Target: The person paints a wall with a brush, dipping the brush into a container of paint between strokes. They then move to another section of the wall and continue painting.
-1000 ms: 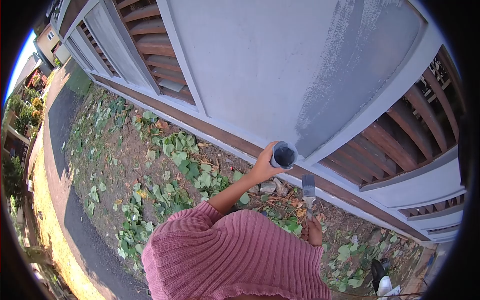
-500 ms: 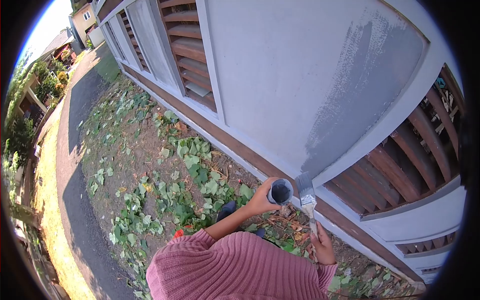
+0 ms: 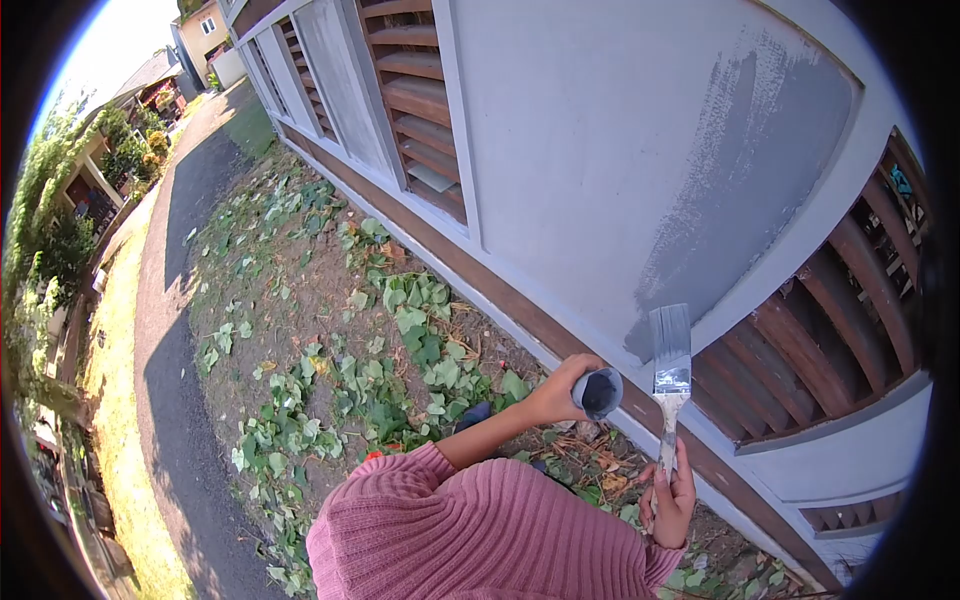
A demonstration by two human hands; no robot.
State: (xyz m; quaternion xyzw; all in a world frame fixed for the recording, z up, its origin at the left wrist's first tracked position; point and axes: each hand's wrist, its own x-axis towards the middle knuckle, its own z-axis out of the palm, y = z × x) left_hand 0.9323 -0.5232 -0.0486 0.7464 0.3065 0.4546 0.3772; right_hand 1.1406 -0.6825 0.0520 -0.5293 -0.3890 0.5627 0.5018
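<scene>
My left hand (image 3: 560, 390) is wrapped round a small cup (image 3: 601, 394) whose inside is coated with dark grey paint. To its right, my right hand (image 3: 672, 500) grips the handle of a wide paintbrush (image 3: 671, 370), bristles pointing up and grey with paint. The brush overlaps the lower corner of a wall panel (image 3: 560, 130) in this view. A patch of darker grey paint (image 3: 760, 170) covers the panel's right side, with streaky brush marks along its left edge.
Slatted brown louvres (image 3: 810, 340) flank the panel at right, and more louvres (image 3: 415, 100) stand to its left. Leafy vines (image 3: 420, 320) spread over the soil below the wall. A paved path (image 3: 190, 400) runs along the left.
My right hand has raised and turned the brush more upright, its bristles now higher beside the cup. The view has shifted so the scene sits further right.
</scene>
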